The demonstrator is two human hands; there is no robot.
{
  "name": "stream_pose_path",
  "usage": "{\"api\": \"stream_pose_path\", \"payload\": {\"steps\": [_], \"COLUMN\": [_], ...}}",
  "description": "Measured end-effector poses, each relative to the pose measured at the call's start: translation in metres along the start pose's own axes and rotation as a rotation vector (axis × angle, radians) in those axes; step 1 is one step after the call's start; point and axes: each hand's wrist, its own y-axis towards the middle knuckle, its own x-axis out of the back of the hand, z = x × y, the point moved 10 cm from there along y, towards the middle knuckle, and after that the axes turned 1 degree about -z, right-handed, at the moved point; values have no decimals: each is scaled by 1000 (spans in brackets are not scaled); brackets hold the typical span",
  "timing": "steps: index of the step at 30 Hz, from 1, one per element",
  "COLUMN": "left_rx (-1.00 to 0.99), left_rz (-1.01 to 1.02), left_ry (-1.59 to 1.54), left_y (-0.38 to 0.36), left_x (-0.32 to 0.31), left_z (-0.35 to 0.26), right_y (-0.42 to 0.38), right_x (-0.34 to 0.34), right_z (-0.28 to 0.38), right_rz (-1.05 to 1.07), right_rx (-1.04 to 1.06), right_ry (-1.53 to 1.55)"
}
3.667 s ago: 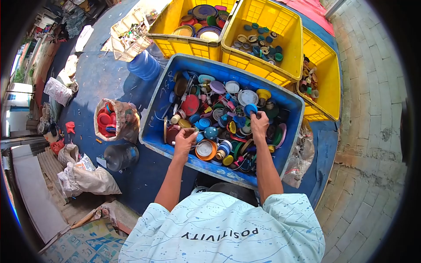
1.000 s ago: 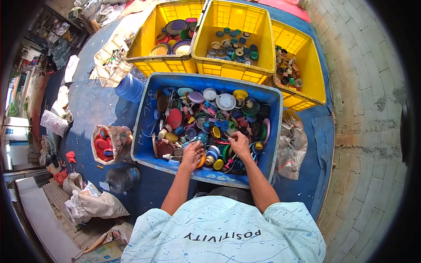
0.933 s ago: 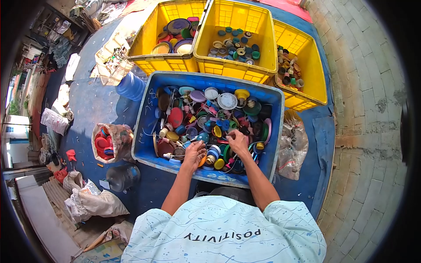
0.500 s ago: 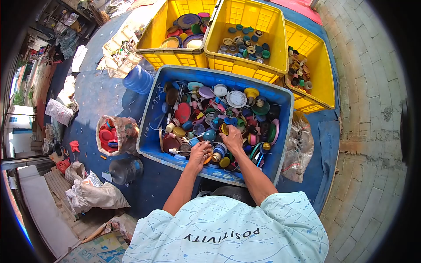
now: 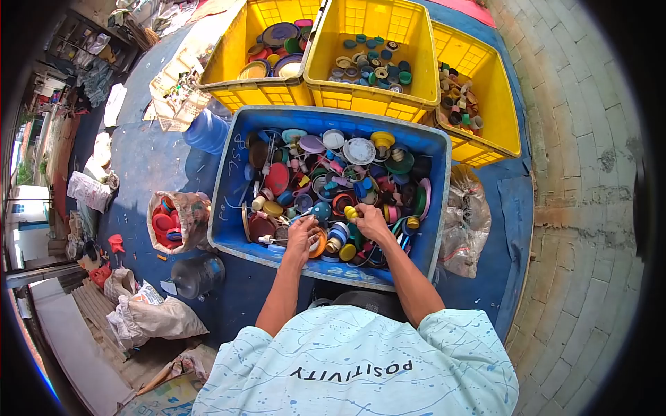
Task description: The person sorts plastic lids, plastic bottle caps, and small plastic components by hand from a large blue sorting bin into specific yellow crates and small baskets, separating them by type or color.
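Note:
A large blue crate (image 5: 225, 166) full of mixed plastic lids, caps and small parts stands right in front of me. My right hand (image 5: 372, 224) is over its near half, thumb and fingers pinching a small yellow plastic cap (image 5: 352, 212). To the left of it, my left hand (image 5: 300, 239) is held above the near rim with its fingers curled together; what they grip, if anything, is too small to name. A round teal piece (image 5: 320, 211) lies just beyond the left fingertips. Between the hands are an orange ring-shaped lid (image 5: 318, 243) and stacked blue-and-white caps (image 5: 338, 234).
Behind the crate stand three yellow crates: one with large lids (image 5: 208, 78), a middle one (image 5: 319, 87) with bluish caps, and a right one (image 5: 510, 125). A sack of red lids (image 5: 198, 215) and a dark water jug (image 5: 198, 272) are left; a plastic bag (image 5: 466, 229) is right.
My right hand has drawn slightly towards me and lifted the yellow cap out of the pile. My left hand has shifted a little left. The whole view has slid slightly.

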Motion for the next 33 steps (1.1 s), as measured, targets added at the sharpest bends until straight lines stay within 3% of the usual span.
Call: {"api": "stream_pose_path", "payload": {"steps": [9,16,21,30,33], "left_rx": [-676,-439,-493,-548,-549], "left_rz": [-262,-157,-14,-22,54], "left_ry": [1025,1195,1183,1103,869], "left_y": [21,31,20,-3,-14], "left_x": [-19,-33,-54,-66,-75], "left_z": [-60,-37,-34,-42,-48], "right_y": [-60,-76,-75,-72,-78], "right_x": [35,38,33,26,39], "right_z": [-26,-41,-38,-39,-31], "right_rz": [-67,-62,-32,-44,-64], "right_rx": [-59,-91,-104,-100,-92], "right_ry": [536,665,647,638,633]}}
